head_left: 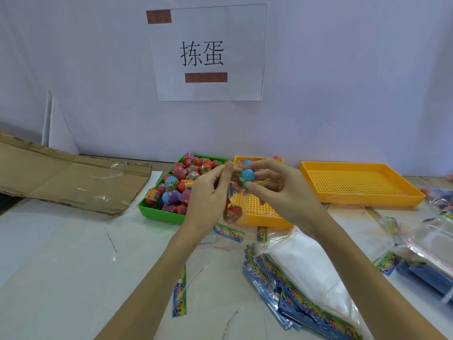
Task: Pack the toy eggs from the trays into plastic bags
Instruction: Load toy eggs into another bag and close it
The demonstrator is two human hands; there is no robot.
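Note:
My right hand [277, 190] pinches a blue toy egg [246, 176] between thumb and fingers, just above the mouth of a clear plastic bag [232, 207]. My left hand [210, 192] grips the bag's top edge and holds it up over the table. A red and orange egg [234, 213] lies at the bag's bottom. Behind my left hand, the green tray [157, 212] is heaped with several red, pink and blue eggs. The small yellow tray [262, 212] under my hands shows bare mesh at the front.
A larger yellow mesh tray [362, 182] sits at the right with nothing in it. Stacks of flat bags with colourful header cards [294, 298] lie at the front right. Flattened cardboard [68, 177] covers the left. Filled bags [438, 200] pile up at the far right edge.

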